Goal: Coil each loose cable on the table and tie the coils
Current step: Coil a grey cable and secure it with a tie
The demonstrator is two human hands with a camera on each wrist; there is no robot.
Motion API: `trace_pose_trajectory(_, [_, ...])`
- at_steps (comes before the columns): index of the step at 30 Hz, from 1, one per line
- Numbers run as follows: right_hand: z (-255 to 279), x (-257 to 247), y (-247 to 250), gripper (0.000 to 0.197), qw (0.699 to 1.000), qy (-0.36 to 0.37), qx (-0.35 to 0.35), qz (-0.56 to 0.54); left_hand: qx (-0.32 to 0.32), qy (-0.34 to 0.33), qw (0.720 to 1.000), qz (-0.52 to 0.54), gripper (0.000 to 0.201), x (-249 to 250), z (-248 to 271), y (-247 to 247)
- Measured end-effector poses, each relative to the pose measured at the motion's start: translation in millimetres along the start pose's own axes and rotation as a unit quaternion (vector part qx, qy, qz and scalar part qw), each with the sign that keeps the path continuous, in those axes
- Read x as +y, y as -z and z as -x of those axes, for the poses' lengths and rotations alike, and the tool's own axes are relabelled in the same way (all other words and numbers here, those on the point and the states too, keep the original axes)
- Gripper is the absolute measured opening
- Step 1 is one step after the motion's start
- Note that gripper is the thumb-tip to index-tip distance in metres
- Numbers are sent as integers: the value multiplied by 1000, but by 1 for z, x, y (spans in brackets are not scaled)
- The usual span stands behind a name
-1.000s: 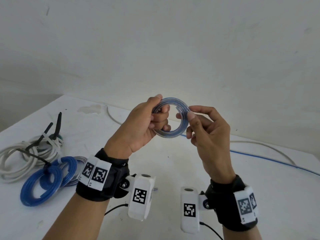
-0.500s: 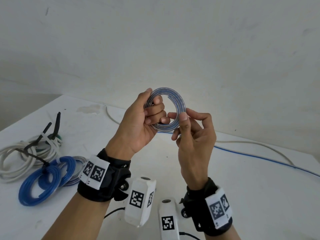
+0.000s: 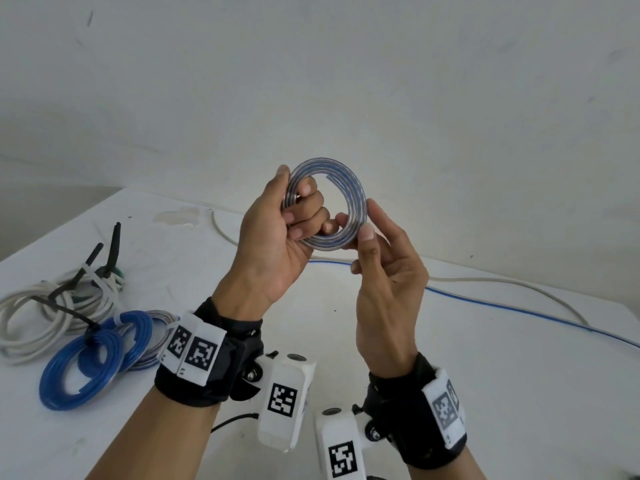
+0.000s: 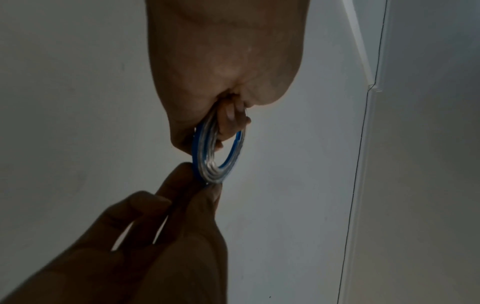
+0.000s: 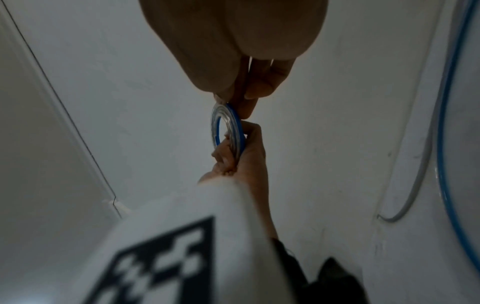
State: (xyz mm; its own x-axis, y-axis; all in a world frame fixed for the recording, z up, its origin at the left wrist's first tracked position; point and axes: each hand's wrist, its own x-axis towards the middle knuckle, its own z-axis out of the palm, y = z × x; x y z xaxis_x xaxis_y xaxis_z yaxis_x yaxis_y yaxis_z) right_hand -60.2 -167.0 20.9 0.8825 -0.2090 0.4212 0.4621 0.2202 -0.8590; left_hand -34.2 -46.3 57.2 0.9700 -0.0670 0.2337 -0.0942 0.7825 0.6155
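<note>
A small coil of clear and blue cable (image 3: pixel 349 199) is held up in the air above the white table (image 3: pixel 485 358). My left hand (image 3: pixel 294 209) grips the coil's left side, fingers curled through the ring. My right hand (image 3: pixel 363 233) pinches the coil's lower right rim between thumb and forefinger. In the left wrist view the coil (image 4: pixel 207 162) shows edge-on, with the right hand's fingertips (image 4: pixel 213 191) at its lower end. The right wrist view shows the coil (image 5: pixel 231 127) between both hands. A free cable end lies along the inside top of the ring.
Tied coils lie on the table at the left: a white one (image 3: pixel 34 317) with black ties, blue ones (image 3: pixel 79 372) and a grey one (image 3: pixel 156 341). A loose blue cable (image 3: pixel 519 310) and a loose white cable (image 3: pixel 502 282) run across the back right of the table.
Both hands rose and drew closer together. The coil turned more upright toward the camera, and the right hand slid down to its lower right rim.
</note>
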Motion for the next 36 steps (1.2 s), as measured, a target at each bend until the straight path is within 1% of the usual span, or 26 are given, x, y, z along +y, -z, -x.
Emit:
trace_pose_trajectory(3, [0, 0, -1, 4, 1000, -8, 8, -21, -5, 1, 1000, -10, 51, 4, 0, 2])
trace_pose_trajectory(4, [0, -1, -1, 3, 1000, -4, 11, -21, -6, 3, 1000, -13, 51, 3, 0, 1])
trace_pose_trajectory(7, [-2, -2, -1, 16, 999, 1, 25, -33, -5, 5, 999, -31, 51, 1, 1, -1])
trace_pose_trajectory(8, [-3, -2, 0, 18, 999, 5, 30, -33, -4, 7, 999, -38, 51, 1, 1, -1])
trace_pose_trajectory(11, [-7, -3, 5, 14, 1000, 12, 21, -19, 1, 16, 998, -66, 48, -1, 0, -1])
trace_pose_trajectory(13, [-13, -7, 14, 10, 1000, 12, 6, -12, 5, 32, 992, -122, 45, 3, 0, 0])
trace_pose_trajectory(14, [-17, -11, 20, 8, 1000, 14, -10, -6, -2, 51, 987, -151, 46, 7, 0, 1])
trace_pose_trajectory(16, [-24, -17, 34, 4, 997, 18, -74, 24, -37, 124, 973, -193, 50, 16, 2, 7])
trace_pose_trajectory(17, [-27, -20, 40, 5, 992, 19, -111, 50, -60, 171, 960, -213, 54, 20, 4, 10])
trace_pose_trajectory(19, [-28, -23, 50, 5, 979, 11, -172, 110, -98, 245, 922, -285, 61, 21, 8, 14])
trace_pose_trajectory(20, [-26, -23, 52, 3, 972, 4, -193, 135, -106, 262, 901, -329, 58, 19, 11, 13])
trace_pose_trajectory(21, [-24, -23, 53, 5, 966, 1, -205, 159, -107, 272, 884, -364, 54, 18, 15, 12])
trace_pose_trajectory(22, [-21, -23, 53, 8, 961, 0, -212, 179, -101, 279, 873, -386, 50, 17, 18, 11])
trace_pose_trajectory(25, [-10, -25, 57, 6, 953, -4, -225, 201, -92, 288, 857, -416, 47, 17, 31, 6])
trace_pose_trajectory(28, [-4, -34, 68, 6, 951, -1, -227, 212, -89, 285, 847, -439, 46, 11, 39, -5])
trace_pose_trajectory(32, [3, -55, 95, 6, 951, 1, -208, 226, -104, 280, 841, -452, 45, -11, 45, -32])
trace_pose_trajectory(34, [4, -67, 113, 7, 953, 7, -190, 237, -118, 271, 836, -461, 44, -26, 45, -49])
trace_pose_trajectory(36, [7, -79, 137, 7, 950, 5, -167, 264, -143, 282, 829, -461, 43, -46, 46, -67])
